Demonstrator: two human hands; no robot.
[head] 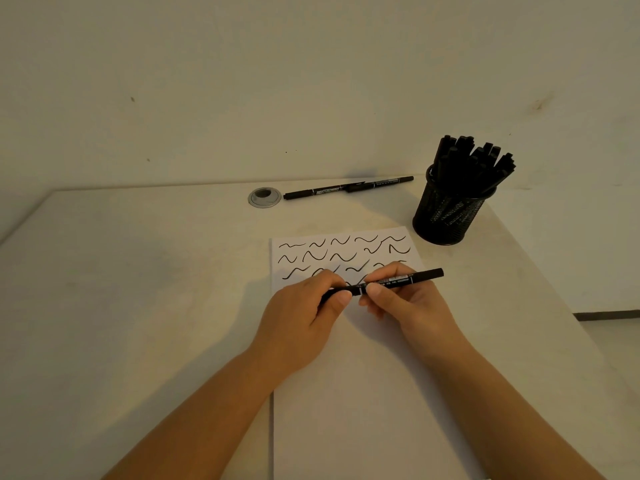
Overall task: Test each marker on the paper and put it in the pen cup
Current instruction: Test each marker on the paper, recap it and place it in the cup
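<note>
Both hands hold one black marker [408,278] level over the white paper [363,393]. My left hand [304,313] grips its left end, the cap side. My right hand [405,303] pinches the barrel just right of the cap joint. The marker's right end sticks out past my right hand. Several black squiggles [343,252] fill the top of the paper. Two more black markers [346,188] lie end to end at the table's far edge. A black mesh pen cup [450,216] at the right holds several black markers.
A round silver cable grommet [265,197] sits in the table next to the loose markers. A pale wall rises right behind the table. The table's right edge [554,306] runs diagonally past the cup, with floor beyond it.
</note>
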